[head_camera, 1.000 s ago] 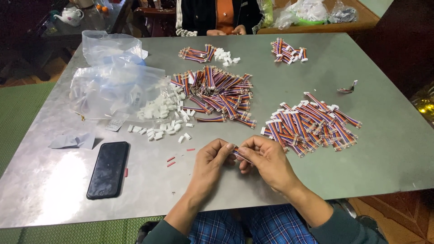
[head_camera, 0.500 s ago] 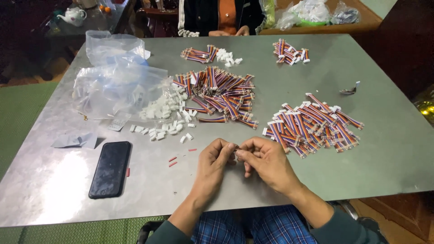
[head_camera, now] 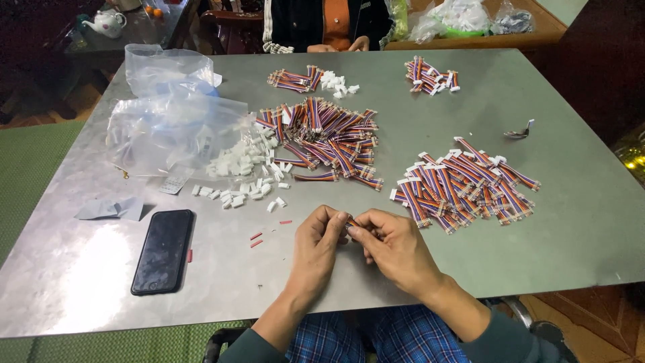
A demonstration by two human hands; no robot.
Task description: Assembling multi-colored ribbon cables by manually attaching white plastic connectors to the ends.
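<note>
Both hands (head_camera: 349, 235) on wire bundle (head_camera: 350, 223)

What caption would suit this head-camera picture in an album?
Two hands, left hand and right hand, pinch a small striped wire piece above a metal table.

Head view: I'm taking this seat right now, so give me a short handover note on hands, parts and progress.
Left hand and right hand: fingertips pinch one short multicoloured wire piece together above the grey metal table.
Parts: loose small white plastic connectors beside the clear plastic bag; bare striped wires piled at centre.
Done: white-capped wires heaped at right.
Left: the centre pile, judging by its size.
</note>
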